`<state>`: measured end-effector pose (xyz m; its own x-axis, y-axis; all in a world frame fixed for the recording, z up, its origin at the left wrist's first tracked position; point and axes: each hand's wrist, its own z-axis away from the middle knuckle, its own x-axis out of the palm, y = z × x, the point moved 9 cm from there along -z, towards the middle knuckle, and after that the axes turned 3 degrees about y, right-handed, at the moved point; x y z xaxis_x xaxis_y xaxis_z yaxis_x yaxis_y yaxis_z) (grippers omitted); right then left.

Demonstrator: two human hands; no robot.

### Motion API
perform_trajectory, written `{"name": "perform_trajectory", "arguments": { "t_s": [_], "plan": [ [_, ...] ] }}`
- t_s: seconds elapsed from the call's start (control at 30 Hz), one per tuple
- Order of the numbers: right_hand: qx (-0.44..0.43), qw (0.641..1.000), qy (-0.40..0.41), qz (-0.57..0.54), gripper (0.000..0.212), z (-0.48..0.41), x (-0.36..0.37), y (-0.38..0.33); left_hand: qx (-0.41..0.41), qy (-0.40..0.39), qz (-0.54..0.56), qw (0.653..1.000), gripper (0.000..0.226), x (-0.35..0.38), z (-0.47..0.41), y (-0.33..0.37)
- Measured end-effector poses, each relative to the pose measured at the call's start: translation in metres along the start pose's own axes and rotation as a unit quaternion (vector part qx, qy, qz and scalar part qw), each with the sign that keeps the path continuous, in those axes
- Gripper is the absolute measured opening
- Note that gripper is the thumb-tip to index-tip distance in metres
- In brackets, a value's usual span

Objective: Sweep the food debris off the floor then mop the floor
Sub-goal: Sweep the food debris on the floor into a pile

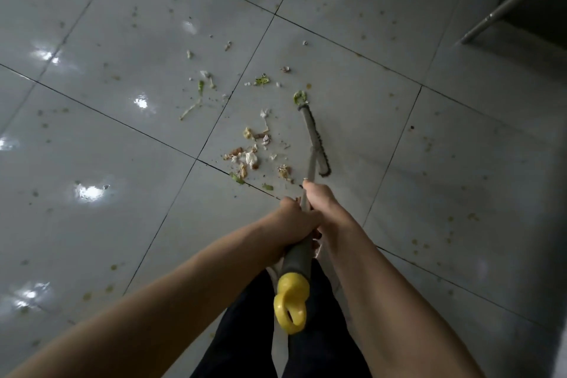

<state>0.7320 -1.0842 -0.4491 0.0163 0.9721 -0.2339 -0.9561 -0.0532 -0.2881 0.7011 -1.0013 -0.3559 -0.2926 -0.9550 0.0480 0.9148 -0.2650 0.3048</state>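
Both hands grip a broom handle (297, 255), grey with a yellow hanging loop (291, 304) at its near end. My left hand (293, 218) wraps the shaft from the left; my right hand (320, 202) holds it just ahead, on the right. The narrow grey broom head (316, 139) rests on the pale tiled floor (122, 147), right of the mess. Food debris (250, 156) of green, white and brown scraps lies scattered left of the broom head, with a green piece (300, 97) at its far tip.
Small greenish spots speckle the glossy tiles all around. Metal furniture legs (509, 0) and a dark shadowed area stand at the top right. My dark trouser legs (276, 331) show below the handle.
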Motion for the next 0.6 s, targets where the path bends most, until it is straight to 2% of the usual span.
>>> {"name": "perform_trajectory", "arguments": {
  "t_s": [0.07, 0.17, 0.3, 0.4, 0.5, 0.6],
  "plan": [
    [0.011, 0.999, 0.027, -0.014, 0.038, 0.001, -0.012, 0.006, 0.0, -0.03, -0.013, 0.999, 0.036, 0.006, -0.004, 0.001],
    [0.034, 0.996, 0.047, -0.065, 0.039, 0.0, -0.024, 0.024, -0.014, -0.069, -0.04, 0.997, 0.015, 0.011, -0.011, -0.002],
    [0.106, 0.99, 0.016, -0.09, 0.045, -0.007, 0.007, 0.056, -0.036, -0.055, -0.121, 0.991, 0.038, -0.009, -0.025, -0.016],
    [0.165, 0.971, -0.018, -0.174, 0.047, -0.008, 0.049, 0.071, -0.045, -0.044, -0.186, 0.98, 0.034, -0.035, -0.034, -0.031],
    [0.158, 0.962, -0.036, -0.22, 0.047, -0.009, 0.088, 0.07, -0.054, -0.056, -0.154, 0.985, 0.015, -0.067, -0.03, -0.041],
    [0.167, 0.959, -0.057, -0.22, 0.047, -0.001, 0.121, 0.062, -0.061, -0.032, -0.133, 0.989, 0.013, -0.099, -0.021, -0.043]
  ]
}}
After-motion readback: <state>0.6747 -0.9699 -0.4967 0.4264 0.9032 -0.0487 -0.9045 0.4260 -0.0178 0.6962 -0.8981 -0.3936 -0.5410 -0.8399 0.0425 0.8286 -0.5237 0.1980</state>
